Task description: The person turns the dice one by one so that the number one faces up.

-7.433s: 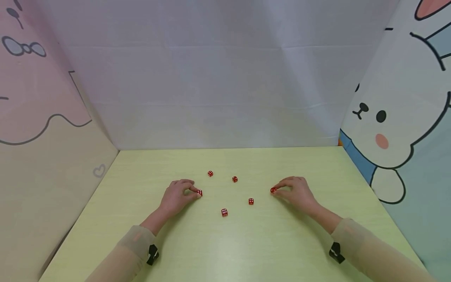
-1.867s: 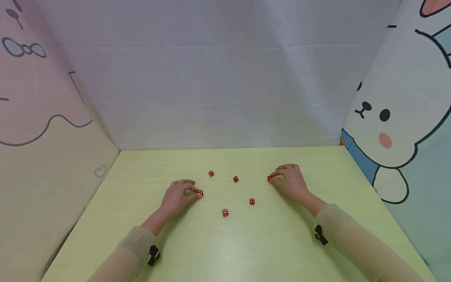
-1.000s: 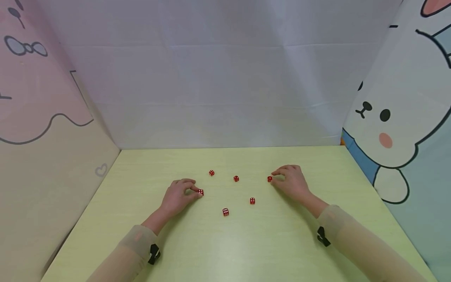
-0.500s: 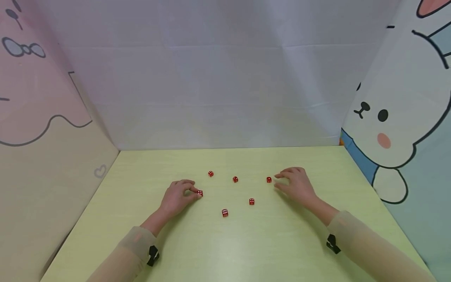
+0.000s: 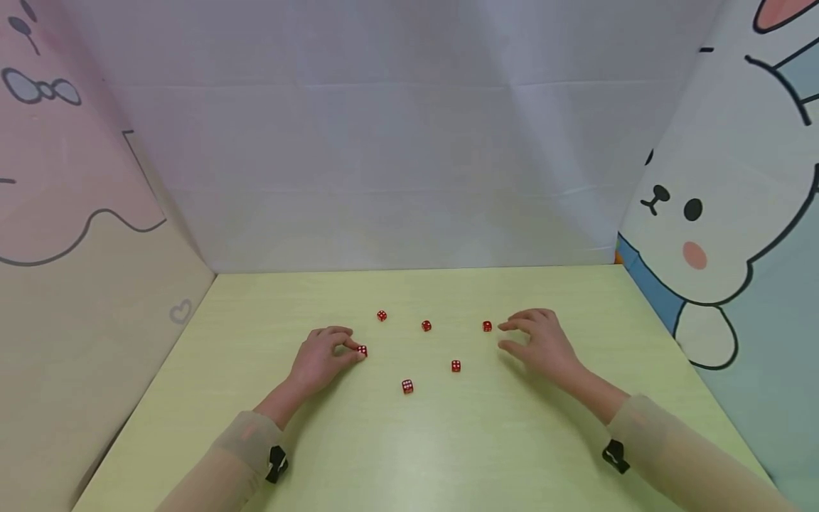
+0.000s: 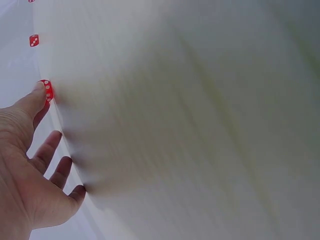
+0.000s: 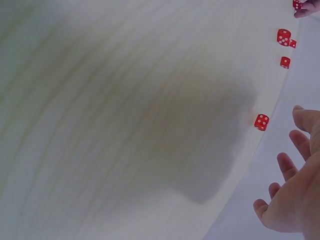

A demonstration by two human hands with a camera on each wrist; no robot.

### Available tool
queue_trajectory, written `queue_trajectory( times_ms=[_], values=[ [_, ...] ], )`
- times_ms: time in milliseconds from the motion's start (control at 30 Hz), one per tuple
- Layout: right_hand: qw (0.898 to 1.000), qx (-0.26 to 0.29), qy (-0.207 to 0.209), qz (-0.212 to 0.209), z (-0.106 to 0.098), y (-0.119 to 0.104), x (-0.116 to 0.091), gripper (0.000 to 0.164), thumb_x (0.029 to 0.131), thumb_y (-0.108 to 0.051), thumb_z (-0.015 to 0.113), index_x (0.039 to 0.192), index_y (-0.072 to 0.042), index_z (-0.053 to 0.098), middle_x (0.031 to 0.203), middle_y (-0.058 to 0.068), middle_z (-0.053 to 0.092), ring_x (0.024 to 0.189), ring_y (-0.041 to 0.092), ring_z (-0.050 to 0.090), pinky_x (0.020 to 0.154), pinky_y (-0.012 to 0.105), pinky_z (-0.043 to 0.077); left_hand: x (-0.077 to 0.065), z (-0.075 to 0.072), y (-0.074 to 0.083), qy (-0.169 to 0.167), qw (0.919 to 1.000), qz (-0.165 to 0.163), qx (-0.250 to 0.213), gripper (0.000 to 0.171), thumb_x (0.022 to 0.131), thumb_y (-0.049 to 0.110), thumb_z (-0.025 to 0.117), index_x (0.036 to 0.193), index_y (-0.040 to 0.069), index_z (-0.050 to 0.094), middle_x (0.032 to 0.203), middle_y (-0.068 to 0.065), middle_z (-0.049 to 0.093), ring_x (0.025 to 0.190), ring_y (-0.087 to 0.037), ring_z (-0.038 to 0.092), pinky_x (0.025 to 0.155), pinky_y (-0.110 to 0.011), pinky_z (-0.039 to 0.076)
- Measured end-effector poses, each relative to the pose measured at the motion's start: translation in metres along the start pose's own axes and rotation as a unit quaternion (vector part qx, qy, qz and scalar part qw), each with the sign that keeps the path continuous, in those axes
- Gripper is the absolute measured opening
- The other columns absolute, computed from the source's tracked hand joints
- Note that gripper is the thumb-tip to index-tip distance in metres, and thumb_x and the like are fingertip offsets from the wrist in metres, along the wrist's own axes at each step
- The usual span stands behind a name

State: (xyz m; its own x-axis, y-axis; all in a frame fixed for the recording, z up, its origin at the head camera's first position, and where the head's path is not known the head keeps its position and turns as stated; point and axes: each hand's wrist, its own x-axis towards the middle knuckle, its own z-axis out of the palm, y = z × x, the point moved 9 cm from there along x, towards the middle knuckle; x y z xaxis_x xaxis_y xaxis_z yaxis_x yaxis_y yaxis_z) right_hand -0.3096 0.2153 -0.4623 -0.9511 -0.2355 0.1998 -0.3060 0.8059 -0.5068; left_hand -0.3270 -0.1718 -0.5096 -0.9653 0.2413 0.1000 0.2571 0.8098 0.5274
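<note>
A: What is the left hand (image 5: 322, 359) up to?

B: Same as earlier: it pinches a red die (image 5: 362, 350) between thumb and forefinger, down at the table (image 5: 358, 455). In the left wrist view its other fingers are spread.

A: And the right hand (image 5: 540, 341)?

B: That one differs. Earlier it grips the rightmost die (image 5: 487, 326), closer to the person; now that die sits by itself on the table, farther out, and the hand is drawn back just beside it, thumb and fingers parted.

A: Have the other dice shifted?

B: Not that I can see. The far-left die (image 5: 382, 315) and the middle die (image 5: 426, 326) lie between the two hands, toward the back; the four-dot die (image 5: 456, 365) and the nearest die (image 5: 407, 386) lie closer in, all well apart.
</note>
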Motion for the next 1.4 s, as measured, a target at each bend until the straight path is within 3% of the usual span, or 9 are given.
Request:
queue_trajectory(
  times_ms=[833, 1400],
  values=[
    [1.0, 0.011, -0.012, -0.016, 0.022, -0.023, -0.008, 0.028, 0.087, -0.024, 0.084, 0.112, -0.011, 0.08, 0.121, 0.008, 0.067, 0.123, 0.036, 0.047, 0.1, 0.053, 0.045, 0.001, 0.005, -0.005, 0.001, 1.0, -0.003, -0.009, 0.013, 0.09, 0.035, 0.08, 0.095, 0.023, 0.078, 0.137, -0.008, 0.063, 0.131, -0.043, 0.048, 0.108, -0.061, 0.037],
    [0.998, -0.032, -0.042, -0.047, 0.048, -0.053, -0.005, 0.019, 0.084, -0.024, 0.085, 0.102, -0.016, 0.082, 0.108, 0.001, 0.069, 0.112, 0.031, 0.053, 0.097, 0.048, 0.046, 0.006, -0.003, 0.002, -0.004, 1.0, -0.004, 0.003, 0.014, 0.09, 0.035, 0.08, 0.096, 0.023, 0.078, 0.137, -0.008, 0.063, 0.131, -0.044, 0.048, 0.109, -0.061, 0.036]
  ],
)
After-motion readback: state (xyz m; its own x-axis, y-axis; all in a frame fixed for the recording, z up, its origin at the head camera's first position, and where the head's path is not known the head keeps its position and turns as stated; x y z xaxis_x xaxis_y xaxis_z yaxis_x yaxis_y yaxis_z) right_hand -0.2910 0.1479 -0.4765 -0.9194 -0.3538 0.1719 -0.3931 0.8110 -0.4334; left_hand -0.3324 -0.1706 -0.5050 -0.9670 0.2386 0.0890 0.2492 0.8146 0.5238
